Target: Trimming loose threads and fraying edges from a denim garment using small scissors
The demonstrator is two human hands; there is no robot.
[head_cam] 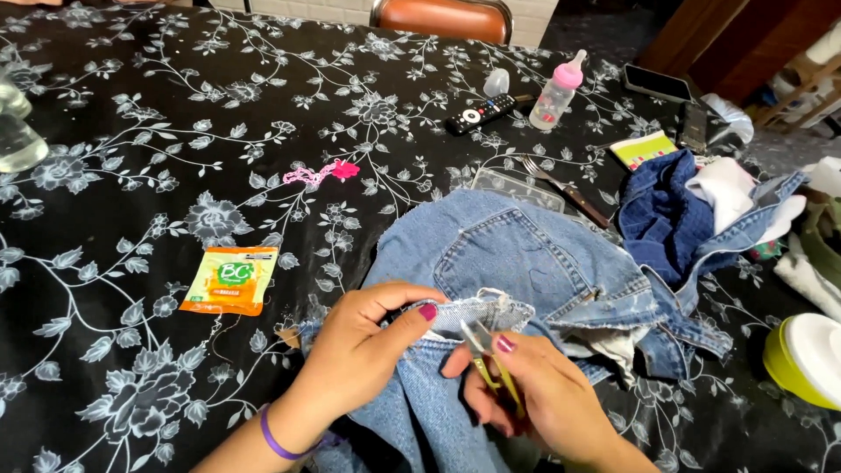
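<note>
Table (175, 368) with a black floral cloth fills the view; only its far edge shows, with an orange-brown chair back (442, 17) behind it. The left half of the cloth is mostly bare: an orange-green sachet (229, 280) toward the near left, a pink crochet bit (322, 172) mid-table, and a clear glass (17, 136) at the left edge. The right side is crowded, with a heap of blue and white clothes (701, 215) close to the work and a yellow-green lidded tub (804, 359) at the near right.

Blue jeans (517, 263) lie near the table's near edge, right of centre. The waistband end is under the hands and the back pocket faces up just beyond them. The long axis runs roughly near-left to far-right, and the rest of the cloth drapes toward the near edge.

Left hand (359, 350), with a purple wristband, pinches the frayed waistband edge between thumb and fingers. Right hand (534, 398) is closed around small yellow-handled snips (491, 359); the blades point up and away at the waistband, just beside the left thumb. The hands are close together, almost touching.

Far side: remote control (482, 114), baby bottle with pink cap (558, 92), phone (657, 83). Behind the jeans are a clear plastic lid (517, 188) and a fork (561, 188), touching or nearly so. Room to move is mainly on the left.
</note>
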